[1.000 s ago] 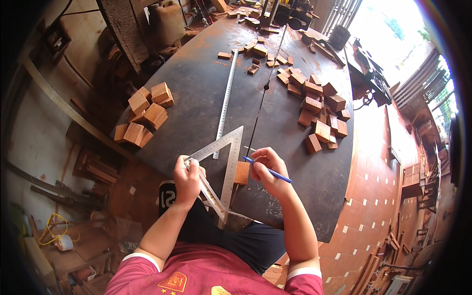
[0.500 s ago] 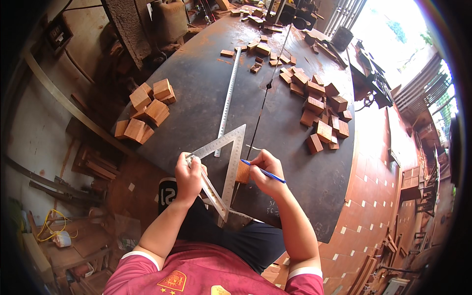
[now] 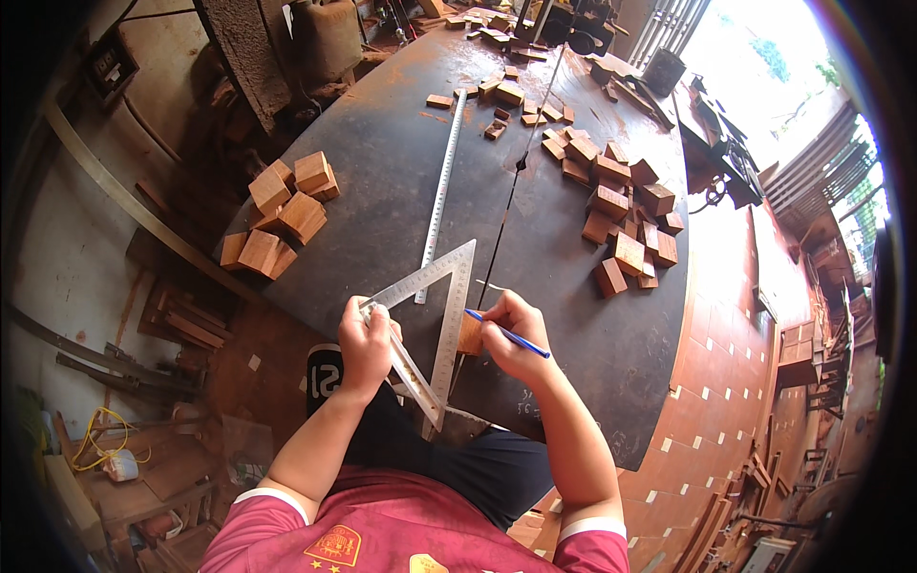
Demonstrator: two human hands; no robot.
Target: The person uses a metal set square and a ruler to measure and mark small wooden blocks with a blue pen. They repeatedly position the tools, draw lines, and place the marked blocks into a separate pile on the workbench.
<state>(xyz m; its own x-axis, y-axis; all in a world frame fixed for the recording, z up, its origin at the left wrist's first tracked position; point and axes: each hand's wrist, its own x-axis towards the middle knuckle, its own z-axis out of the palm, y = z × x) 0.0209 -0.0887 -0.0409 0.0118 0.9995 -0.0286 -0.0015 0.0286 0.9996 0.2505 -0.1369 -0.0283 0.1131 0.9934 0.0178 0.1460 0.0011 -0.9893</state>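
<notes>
My left hand (image 3: 367,342) grips a metal triangle square (image 3: 445,346) by its thick edge. The square's long side lies along a small wooden block (image 3: 471,334) near the front of the dark table (image 3: 382,191). My right hand (image 3: 516,334) is closed round a blue pen (image 3: 523,344), its tip at the block's upper left, close to the square's edge. Part of the block is hidden behind my right fingers. Beyond the square, a steel ruler (image 3: 442,201) lies flat on the table, its near end by the square.
Several wooden blocks (image 3: 287,210) are piled at the table's left edge. A larger heap of blocks (image 3: 626,215) spreads on the right, and more small pieces (image 3: 509,94) lie farther back. A dark slot (image 3: 503,224) runs along the tabletop. Tiled floor (image 3: 702,382) lies to the right.
Little differs. The pen in my right hand has shifted very slightly to the left and tilted a touch; the square and block stay together.
</notes>
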